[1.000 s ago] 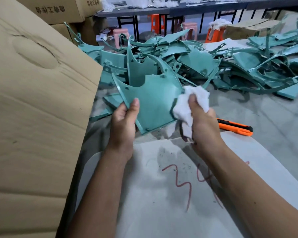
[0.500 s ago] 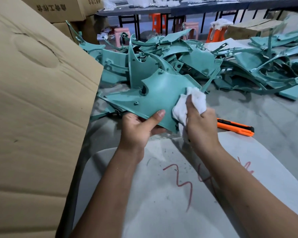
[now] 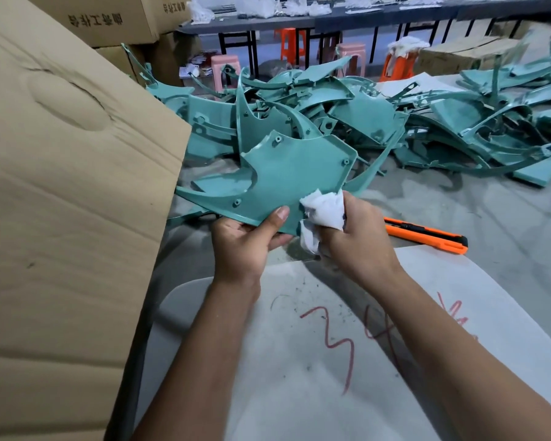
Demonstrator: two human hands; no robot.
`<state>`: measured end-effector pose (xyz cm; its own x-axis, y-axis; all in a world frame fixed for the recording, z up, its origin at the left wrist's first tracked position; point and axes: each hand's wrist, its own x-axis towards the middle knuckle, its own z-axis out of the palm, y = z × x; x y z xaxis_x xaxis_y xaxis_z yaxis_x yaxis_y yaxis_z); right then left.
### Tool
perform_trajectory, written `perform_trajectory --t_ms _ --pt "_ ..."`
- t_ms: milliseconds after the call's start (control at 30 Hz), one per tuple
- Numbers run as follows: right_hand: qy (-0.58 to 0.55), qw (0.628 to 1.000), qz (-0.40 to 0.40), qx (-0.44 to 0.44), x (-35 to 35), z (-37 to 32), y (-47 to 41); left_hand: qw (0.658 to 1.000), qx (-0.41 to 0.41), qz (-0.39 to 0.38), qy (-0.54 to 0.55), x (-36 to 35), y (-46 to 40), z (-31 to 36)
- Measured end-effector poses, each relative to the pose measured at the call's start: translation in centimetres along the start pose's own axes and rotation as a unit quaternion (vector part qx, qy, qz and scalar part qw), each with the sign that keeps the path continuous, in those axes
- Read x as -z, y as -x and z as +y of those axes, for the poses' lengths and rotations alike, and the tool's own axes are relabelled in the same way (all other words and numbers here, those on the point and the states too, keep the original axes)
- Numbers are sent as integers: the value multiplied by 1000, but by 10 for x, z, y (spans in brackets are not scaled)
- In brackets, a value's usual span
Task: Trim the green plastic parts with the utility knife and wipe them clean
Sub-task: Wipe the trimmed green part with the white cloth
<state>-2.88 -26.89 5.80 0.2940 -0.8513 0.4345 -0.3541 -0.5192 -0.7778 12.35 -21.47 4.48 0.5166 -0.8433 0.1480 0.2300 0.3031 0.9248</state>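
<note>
Since a moment before, the green plastic part [image 3: 287, 173] had tipped flatter, its inner face up. The left hand [image 3: 245, 246] gripped its near edge, thumb on top, the part fanning out toward twelve o'clock. At three o'clock of that hand, the right hand [image 3: 360, 237] bunched a white cloth [image 3: 323, 213] against the part's near corner. The utility knife [image 3: 427, 235] lay just beyond the right hand, at three o'clock.
</note>
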Motion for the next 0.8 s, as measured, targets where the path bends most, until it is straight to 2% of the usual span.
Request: perform_trajectory --t_ms 67,100,167,233,267,333,400,433,533,600,667,700,800 --pt "104 992 37 62 3 -3 1 999 -23 -21 -19 -1 0 0" --pt "121 989 63 57 5 -3 2 999 -35 -27 -30 -2 0 0" --pt "58 987 150 -23 10 4 0 998 -48 -13 -46 -3 -1 0" --pt "-100 966 205 -122 15 8 -2 998 -40 12 -43 -4 -1 -1" --pt "-166 956 189 -153 15 8 -2 999 -29 19 -29 -5 -1 0" --pt "-220 956 100 -163 7 5 1 1000 -6 24 9 -8 0 1" --pt "-168 979 21 -115 -6 3 5 999 18 23 40 -10 1 1" --pt "-123 988 7 -89 -11 2 5 998 31 25 54 -11 2 1" --pt "-53 995 27 -85 -11 -4 5 991 72 35 109 -12 4 2" --pt "-146 983 11 -114 -8 -9 9 986 84 35 143 -13 4 5" --pt "-329 932 -52 -139 -9 -20 15 980 85 45 177 -16 4 7" --pt "-382 910 -79 -137 -11 -24 19 977 83 49 188 -16 3 8" --pt "-364 919 -70 -137 -14 -22 19 984 84 52 152 -15 2 9"
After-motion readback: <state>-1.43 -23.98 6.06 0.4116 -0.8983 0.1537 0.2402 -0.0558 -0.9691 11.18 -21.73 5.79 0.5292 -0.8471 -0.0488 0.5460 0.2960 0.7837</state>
